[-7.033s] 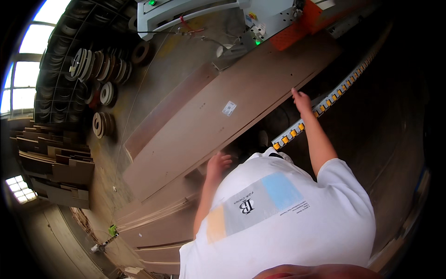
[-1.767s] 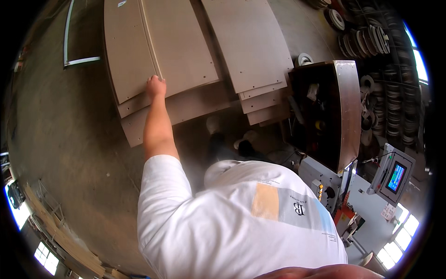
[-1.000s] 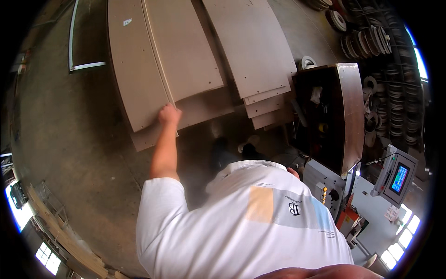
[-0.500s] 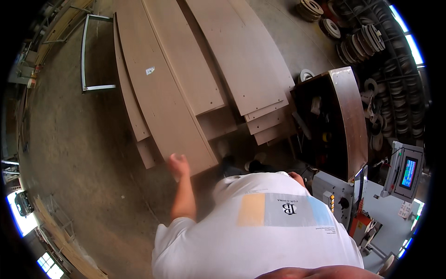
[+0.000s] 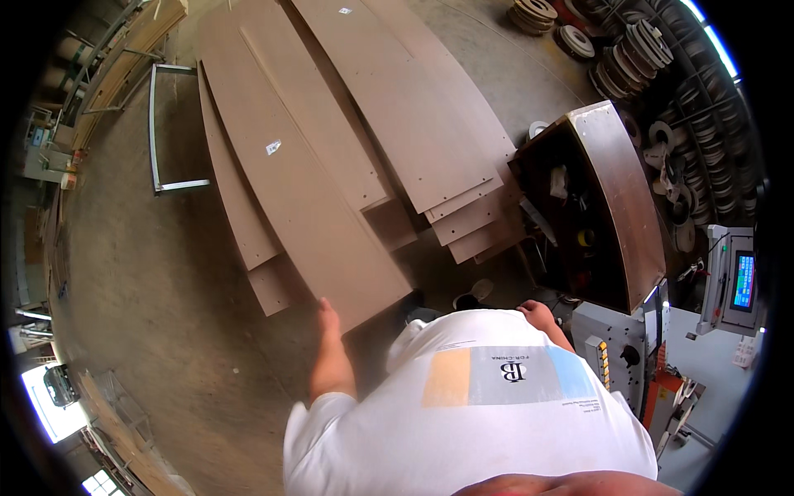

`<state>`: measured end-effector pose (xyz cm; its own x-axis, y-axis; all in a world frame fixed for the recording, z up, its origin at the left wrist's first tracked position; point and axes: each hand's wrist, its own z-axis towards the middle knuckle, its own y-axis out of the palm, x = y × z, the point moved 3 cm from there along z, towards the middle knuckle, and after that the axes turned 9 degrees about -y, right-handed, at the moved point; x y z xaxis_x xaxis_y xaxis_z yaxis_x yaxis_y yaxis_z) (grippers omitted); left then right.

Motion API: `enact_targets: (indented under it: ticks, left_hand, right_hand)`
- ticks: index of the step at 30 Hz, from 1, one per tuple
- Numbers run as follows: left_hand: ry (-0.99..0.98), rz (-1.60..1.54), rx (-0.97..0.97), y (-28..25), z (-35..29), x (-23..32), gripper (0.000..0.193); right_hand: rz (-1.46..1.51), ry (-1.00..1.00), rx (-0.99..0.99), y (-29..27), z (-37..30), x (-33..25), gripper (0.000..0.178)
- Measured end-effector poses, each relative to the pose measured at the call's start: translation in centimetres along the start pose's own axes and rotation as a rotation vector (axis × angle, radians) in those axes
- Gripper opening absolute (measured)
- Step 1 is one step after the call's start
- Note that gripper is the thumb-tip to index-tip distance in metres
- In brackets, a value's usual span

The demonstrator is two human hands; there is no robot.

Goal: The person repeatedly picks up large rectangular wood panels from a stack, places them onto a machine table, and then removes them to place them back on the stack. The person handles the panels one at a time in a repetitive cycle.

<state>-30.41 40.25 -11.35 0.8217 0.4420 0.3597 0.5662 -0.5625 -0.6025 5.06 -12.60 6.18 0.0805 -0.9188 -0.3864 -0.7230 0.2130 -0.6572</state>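
Observation:
A long brown panel (image 5: 318, 207) with a small white label lies on top of other panels, its near end toward me. My left hand (image 5: 328, 318) is at that panel's near left corner, seen edge-on with the thumb side up. Its other fingers are hidden, so whether it touches or grips the corner cannot be told. My right hand (image 5: 538, 315) hangs low beside my white shirt (image 5: 372, 413), in front of the dark box-shaped cabinet. Its fingers are small and partly hidden, and nothing shows in them.
More brown panels (image 5: 422, 116) lie stacked to the right. An open dark cabinet (image 5: 619, 198) holds loose items. A grey machine with a lit screen (image 5: 743, 279) stands at the right. A metal frame (image 5: 155, 132) rests at the left. Rolls of banding (image 5: 633, 62) are at the back right.
My left hand has turned edge-on and come lower beside the panel's corner. My right hand shows more clearly beside my shirt. The view has shifted slightly; the panels look unmoved against each other.

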Motion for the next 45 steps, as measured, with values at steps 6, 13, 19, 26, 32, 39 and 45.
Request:
enact_targets:
  ticks: [6, 13, 19, 26, 32, 39, 45]
  left_hand:
    - [-0.069, -0.488, -0.344, 10.1, -12.2, 7.3, 0.068]
    - [-0.111, -0.629, -0.908, 22.1, -31.6, 15.4, 0.059]
    - [-0.032, -0.033, -1.266, 30.5, -42.9, 15.3, 0.052]
    - [0.061, -0.114, -1.060, 32.1, -43.2, 17.6, 0.048]
    - [-0.050, -0.504, -0.800, 29.0, -34.0, 21.9, 0.063]
    - [-0.145, -0.695, -0.846, 31.7, -31.5, 25.6, 0.059]
    - [-0.186, -0.511, -0.743, 32.9, -37.3, 29.0, 0.055]
  right_hand:
    - [0.441, -0.139, -0.057, -2.5, 4.0, -2.8, 0.032]
    - [1.066, -0.156, -0.219, -5.1, 5.0, -4.3, 0.040]
    - [1.302, 0.051, 0.046, -9.5, 2.1, 3.8, 0.042]
    - [1.184, 0.219, 0.405, -13.4, -2.6, 21.1, 0.049]
    - [1.326, 0.430, 0.667, -16.5, -10.7, 31.7, 0.073]
    - [0.831, 0.599, 0.986, -18.6, -16.6, 35.7, 0.061]
    - [0.628, 0.775, 1.131, -18.2, -17.9, 35.4, 0.053]
